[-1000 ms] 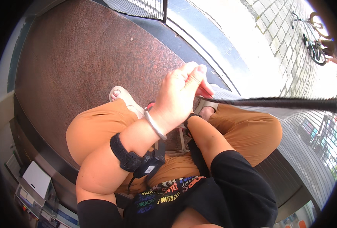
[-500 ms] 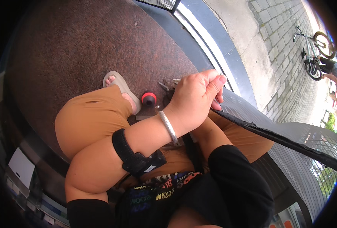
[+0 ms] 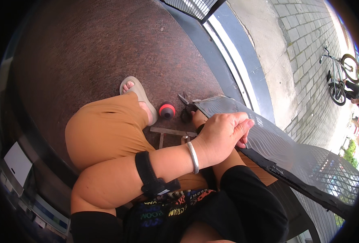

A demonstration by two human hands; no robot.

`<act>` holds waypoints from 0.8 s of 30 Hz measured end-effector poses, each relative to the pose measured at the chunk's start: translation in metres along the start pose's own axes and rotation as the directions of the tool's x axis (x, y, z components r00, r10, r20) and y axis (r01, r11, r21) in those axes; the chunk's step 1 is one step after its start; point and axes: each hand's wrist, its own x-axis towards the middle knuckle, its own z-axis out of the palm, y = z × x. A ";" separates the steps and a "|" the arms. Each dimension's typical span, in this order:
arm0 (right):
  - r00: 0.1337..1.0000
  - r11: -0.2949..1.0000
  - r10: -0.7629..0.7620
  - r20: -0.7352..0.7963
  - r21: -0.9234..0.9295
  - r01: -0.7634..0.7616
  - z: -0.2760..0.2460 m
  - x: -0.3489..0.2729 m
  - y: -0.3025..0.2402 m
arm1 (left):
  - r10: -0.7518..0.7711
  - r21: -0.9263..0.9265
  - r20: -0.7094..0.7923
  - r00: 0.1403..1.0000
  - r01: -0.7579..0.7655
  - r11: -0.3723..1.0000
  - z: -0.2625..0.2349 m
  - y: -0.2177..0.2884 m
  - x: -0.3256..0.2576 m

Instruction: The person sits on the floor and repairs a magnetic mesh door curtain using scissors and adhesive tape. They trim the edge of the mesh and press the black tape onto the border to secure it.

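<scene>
My left hand (image 3: 225,135) is closed in a pinch on the dark edge of a grey mesh screen (image 3: 264,131), which drapes off to the right. A silver bangle and a black strap are on that arm. Behind it, the right forearm reaches forward, and a small part of my right hand (image 3: 197,118) shows by the screen's far corner. Its fingers are mostly hidden. Beside it are scissors (image 3: 184,100) with dark handles, blades pointing away; whether the hand touches them is unclear. A red and black round object (image 3: 167,111) sits on the floor between my foot and the scissors.
A pale flat bar frame (image 3: 171,131) is on the brown floor (image 3: 106,52) near my legs. My sandalled foot (image 3: 141,97) is left of the round object. A white door track (image 3: 234,60) curves past, with paving and a bicycle (image 3: 339,77) with a person beyond.
My left hand has come nearer and to the right with the screen's edge. The screen's far corner and part of my right hand now show. The whole view has shifted slightly.
</scene>
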 end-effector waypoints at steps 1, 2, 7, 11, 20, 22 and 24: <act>1.000 1.000 0.012 -0.004 0.007 -0.012 0.003 0.005 -0.001 | 0.002 0.004 0.014 1.000 -0.002 1.000 0.001 0.000 0.000; 1.000 1.000 0.023 -0.006 0.012 -0.023 0.005 0.010 -0.003 | -0.016 0.019 0.026 1.000 0.016 1.000 0.001 0.000 -0.002; 0.999 0.999 0.029 0.017 0.013 -0.030 0.004 0.023 -0.003 | -0.078 0.006 0.053 0.996 0.077 0.997 -0.001 0.002 -0.004; 0.998 1.000 -0.023 0.054 -0.010 0.024 -0.022 0.016 0.003 | -0.012 -0.040 0.022 1.000 0.013 0.999 -0.001 0.000 0.001; 0.984 0.990 -0.100 0.148 0.117 0.083 -0.129 -0.084 0.007 | 0.052 0.000 0.002 0.999 -0.052 0.999 0.004 -0.011 0.005; 0.982 0.976 -0.112 0.152 0.205 0.080 -0.158 -0.125 0.004 | 0.096 0.053 0.013 0.995 -0.097 0.994 0.004 -0.014 0.005; 0.983 0.944 -0.097 0.158 0.329 0.040 -0.190 -0.174 -0.005 | 0.095 0.093 0.028 0.995 -0.097 0.991 0.005 -0.012 0.002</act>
